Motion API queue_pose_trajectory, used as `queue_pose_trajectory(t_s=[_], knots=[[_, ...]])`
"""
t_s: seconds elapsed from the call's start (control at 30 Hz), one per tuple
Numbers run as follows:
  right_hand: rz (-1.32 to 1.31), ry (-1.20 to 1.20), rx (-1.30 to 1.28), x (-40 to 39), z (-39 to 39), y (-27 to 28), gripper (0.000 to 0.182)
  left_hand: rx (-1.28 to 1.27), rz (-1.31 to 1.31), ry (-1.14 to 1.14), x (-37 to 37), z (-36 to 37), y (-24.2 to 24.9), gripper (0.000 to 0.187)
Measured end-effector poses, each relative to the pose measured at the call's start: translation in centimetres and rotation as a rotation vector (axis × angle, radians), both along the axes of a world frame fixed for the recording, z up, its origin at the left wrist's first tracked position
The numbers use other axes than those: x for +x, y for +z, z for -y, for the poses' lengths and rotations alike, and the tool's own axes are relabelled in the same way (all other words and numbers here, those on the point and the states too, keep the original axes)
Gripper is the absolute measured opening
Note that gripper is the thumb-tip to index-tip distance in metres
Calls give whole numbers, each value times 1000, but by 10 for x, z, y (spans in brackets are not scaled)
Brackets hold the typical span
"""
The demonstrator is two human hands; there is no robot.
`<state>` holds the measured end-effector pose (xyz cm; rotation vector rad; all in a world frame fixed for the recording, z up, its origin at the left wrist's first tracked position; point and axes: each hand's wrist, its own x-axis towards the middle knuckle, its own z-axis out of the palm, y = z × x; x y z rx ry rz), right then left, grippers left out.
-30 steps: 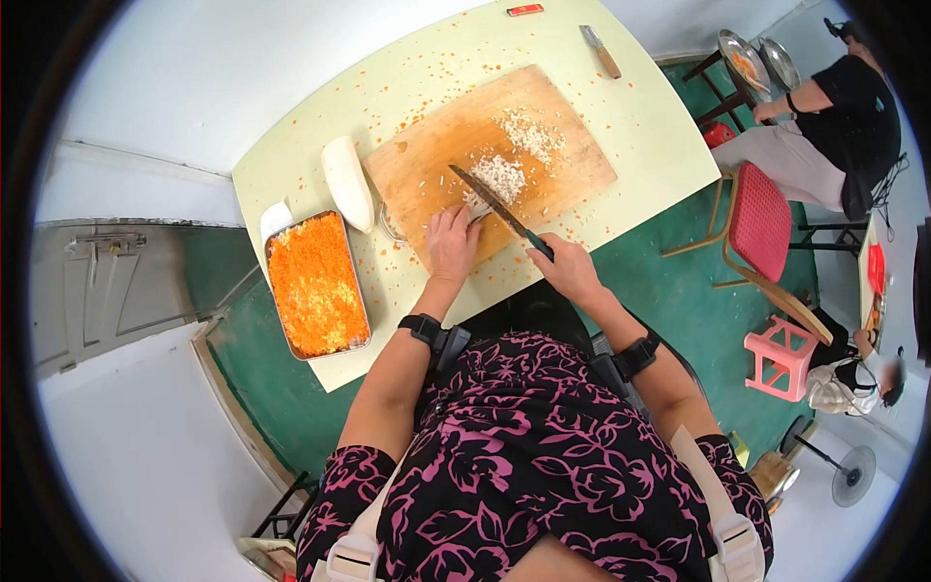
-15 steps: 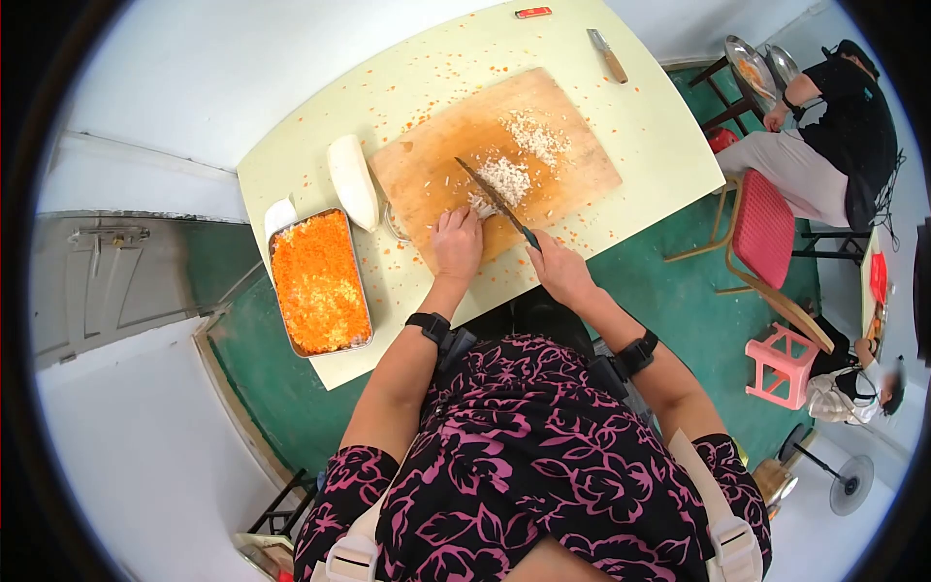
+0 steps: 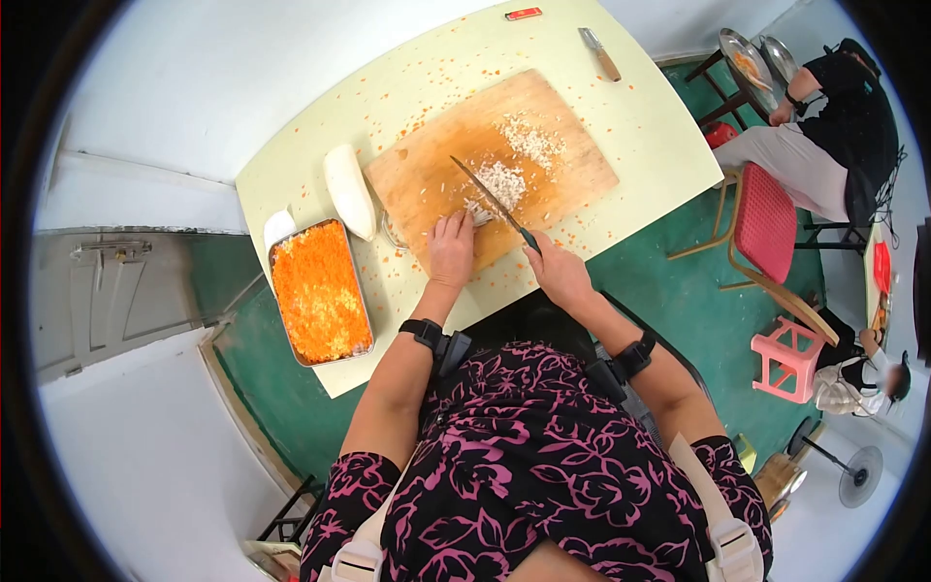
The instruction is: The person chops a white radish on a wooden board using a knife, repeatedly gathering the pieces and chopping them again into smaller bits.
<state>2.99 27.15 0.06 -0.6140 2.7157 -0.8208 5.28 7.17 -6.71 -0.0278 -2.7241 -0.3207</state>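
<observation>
On the wooden cutting board [image 3: 417,155], my right hand [image 3: 561,272] is closed round the handle of a kitchen knife [image 3: 488,194], its blade slanting to the upper left. Beside the blade, my left hand [image 3: 451,250] presses bent fingers on a small bunch of white vegetable strips [image 3: 477,211] at the board's near edge. Finely chopped white pieces [image 3: 502,181] lie against the far side of the blade. A second pile of chopped white bits [image 3: 533,142] is farther right on the board.
Left of the board lie a peeled white radish [image 3: 348,192] and a metal tray of chopped orange and yellow vegetable [image 3: 320,291]. A small knife [image 3: 601,54] and a red object [image 3: 524,14] lie at the far side. Two people, a red chair [image 3: 764,215] and a pink stool [image 3: 786,359] are at right.
The view has shifted slightly. My left hand sits a little farther from the blade, and more of the strips show between them. The knife stays down on the board.
</observation>
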Motion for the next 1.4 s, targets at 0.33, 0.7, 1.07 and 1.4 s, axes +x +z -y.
queue_pose_trajectory(t_s=[0.33,0.7,1.07,1.4], knots=[[21,-28,20,-4,4,0,35,16,-88,38,-12,4,-6,29],[-13,-50,-70,-8,7,3,35,193,-59,110,-13,-5,8,21],[4,-25,-38,-5,9,-6,35,334,-98,141,-16,-4,3,14],[-19,-17,14,-19,8,-1,33,255,-108,83,-16,-1,4,14]])
